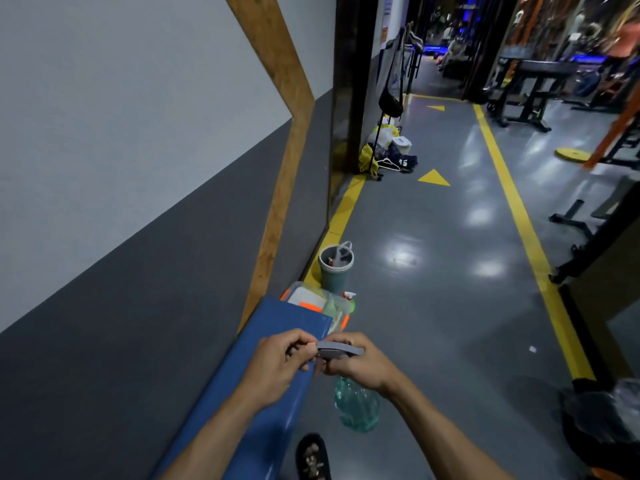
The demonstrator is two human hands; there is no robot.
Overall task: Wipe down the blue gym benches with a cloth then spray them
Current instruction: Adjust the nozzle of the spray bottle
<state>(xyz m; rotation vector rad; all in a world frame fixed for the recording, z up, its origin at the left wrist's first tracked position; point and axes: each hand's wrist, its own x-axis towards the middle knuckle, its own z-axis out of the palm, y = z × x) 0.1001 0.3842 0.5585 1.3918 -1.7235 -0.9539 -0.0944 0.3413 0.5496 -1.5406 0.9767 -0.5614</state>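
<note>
A blue padded gym bench runs along the left wall below me. My right hand grips the neck of a green translucent spray bottle with a grey trigger head, held over the floor just right of the bench. My left hand pinches the front tip of the grey spray head, at the nozzle. No cloth shows in either hand.
Past the bench end stand a clear box with orange trim holding supplies, a small spray bottle and a grey bin. A yellow-lined grey aisle runs ahead. Gym machines stand right, bags by the pillar.
</note>
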